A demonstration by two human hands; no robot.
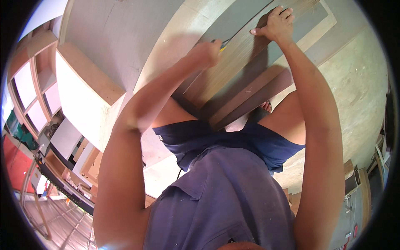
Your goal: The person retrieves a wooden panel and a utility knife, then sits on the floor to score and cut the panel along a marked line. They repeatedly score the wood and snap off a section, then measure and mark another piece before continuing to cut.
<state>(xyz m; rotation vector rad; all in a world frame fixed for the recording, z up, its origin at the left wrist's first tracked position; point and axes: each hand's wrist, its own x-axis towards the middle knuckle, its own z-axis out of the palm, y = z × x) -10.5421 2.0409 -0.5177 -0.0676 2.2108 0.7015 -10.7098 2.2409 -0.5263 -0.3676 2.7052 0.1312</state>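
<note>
The left hand (207,52) is closed around a yellow-handled tool (223,45) at the wood-grain laminate strip (233,62), while the right hand (277,23) presses spread fingers down, apparently steadying it.

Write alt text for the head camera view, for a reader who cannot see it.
A person leans over a long wood-grain strip lying on a grey panel. The left hand grips a yellow-tipped tool against the strip and the right hand presses the strip's far end. Pale plywood cabinets stand at left.

strip (250,54) on panel (291,37); cabinet (87,83) left; floor (358,96) perhaps right
</note>
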